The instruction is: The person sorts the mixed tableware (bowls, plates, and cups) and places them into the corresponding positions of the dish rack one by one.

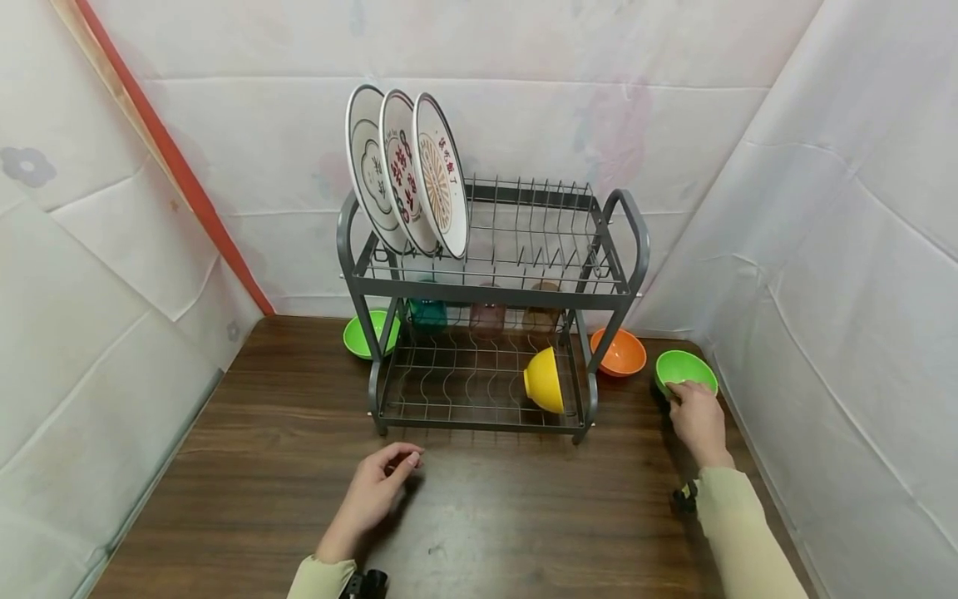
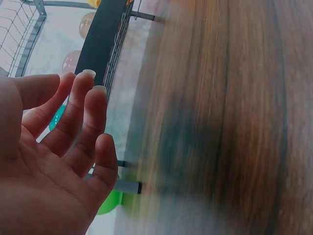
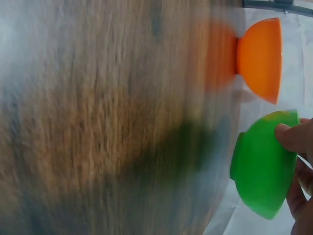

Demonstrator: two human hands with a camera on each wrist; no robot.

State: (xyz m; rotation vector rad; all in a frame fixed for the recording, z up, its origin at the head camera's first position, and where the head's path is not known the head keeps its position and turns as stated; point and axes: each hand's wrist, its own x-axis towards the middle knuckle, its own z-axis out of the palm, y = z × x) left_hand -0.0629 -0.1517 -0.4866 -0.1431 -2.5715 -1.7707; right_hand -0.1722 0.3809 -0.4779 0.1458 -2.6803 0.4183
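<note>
On the right side, my right hand (image 1: pixel 698 420) pinches the near rim of a green bowl (image 1: pixel 687 367). In the right wrist view the thumb (image 3: pixel 293 137) presses the outer wall of this bowl (image 3: pixel 264 164), and the other fingers are partly hidden behind the rim. An orange bowl (image 1: pixel 620 353) stands to its left, beside the rack. My left hand (image 1: pixel 372 488) hovers in front of the dish rack's (image 1: pixel 479 426) left half, its fingers loosely bent and holding nothing. A yellow bowl (image 1: pixel 544 381) sits tipped on its side on the rack's lower tier.
Several patterned plates, one a white plate (image 1: pixel 441 175), stand upright at the upper tier's left. Behind the lower tier are a teal cup (image 1: pixel 428 314), a pinkish cup (image 1: pixel 488 318) and a brown cup (image 1: pixel 542 318). Another green bowl (image 1: pixel 359 335) lies left of the rack. White sheets (image 1: pixel 846 274) enclose the table.
</note>
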